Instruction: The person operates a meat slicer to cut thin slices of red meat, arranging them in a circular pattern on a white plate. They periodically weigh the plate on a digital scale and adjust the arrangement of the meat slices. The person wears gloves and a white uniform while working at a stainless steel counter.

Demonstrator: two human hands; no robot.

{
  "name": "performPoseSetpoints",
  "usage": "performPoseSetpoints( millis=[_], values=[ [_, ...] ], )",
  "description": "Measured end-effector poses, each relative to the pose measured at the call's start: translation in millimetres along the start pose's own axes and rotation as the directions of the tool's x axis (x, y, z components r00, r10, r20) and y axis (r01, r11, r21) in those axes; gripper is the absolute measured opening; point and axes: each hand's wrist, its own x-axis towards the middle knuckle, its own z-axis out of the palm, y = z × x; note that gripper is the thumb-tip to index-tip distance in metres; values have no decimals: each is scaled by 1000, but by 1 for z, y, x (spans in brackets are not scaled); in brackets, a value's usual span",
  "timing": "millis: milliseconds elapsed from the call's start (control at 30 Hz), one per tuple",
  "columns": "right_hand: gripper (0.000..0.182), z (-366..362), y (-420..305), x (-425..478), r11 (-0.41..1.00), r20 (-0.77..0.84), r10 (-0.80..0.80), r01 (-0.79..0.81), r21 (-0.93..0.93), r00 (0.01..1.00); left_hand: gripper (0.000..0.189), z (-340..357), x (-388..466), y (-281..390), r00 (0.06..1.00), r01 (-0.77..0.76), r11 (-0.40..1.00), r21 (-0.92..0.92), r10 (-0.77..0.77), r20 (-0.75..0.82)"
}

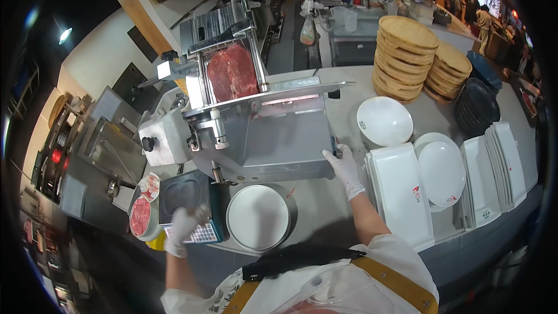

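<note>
A meat slicer (pixel 287 139) stands before me, with a large piece of raw red meat (pixel 233 73) on its carriage behind the slanted plate. My right hand (pixel 341 161), in a white glove, touches the slicer's right side, at a control there. Over the front of a digital scale (pixel 185 196) is my left hand (pixel 185 226), gloved and blurred; it appears to hold nothing. White round plates (pixel 258 218) are stacked beside the scale. Left of the scale, sliced raw meat (pixel 141 216) lies on a stack of round dishes, and a small dish of paler meat pieces (pixel 150 186) is next to it.
On the right of the counter stand a white bowl (pixel 385 121), rectangular white plates (pixel 399 192), oval plates (pixel 441 174), stacked wooden trays (pixel 403 59) and black bowls (pixel 477 104). A grey box-like slicer part (pixel 163 139) juts out at left. Several people are in the far background at right.
</note>
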Motion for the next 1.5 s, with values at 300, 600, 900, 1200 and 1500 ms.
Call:
performPoseSetpoints(
  millis=[300,600,900,1200,1500],
  values=[
    [64,10,19,11,990,22,-12,9,138,1000,33,-123,90,251,552,-672,590,448,802,-227],
    [86,9,20,21,978,95,9,-28,207,995,86,-128,245,315,765,-141,300,944,638,-88],
    [81,18,17,8,876,119,53,-103,472,991,81,-75,227,372,734,-194,279,940,677,-49],
    [83,10,4,4,897,177,133,-194,396,975,82,-26,216,423,653,-191,190,963,757,-20],
    [79,7,-2,5,958,69,54,-71,278,996,87,-75,232,359,730,-128,232,964,680,-67]
  ],
)
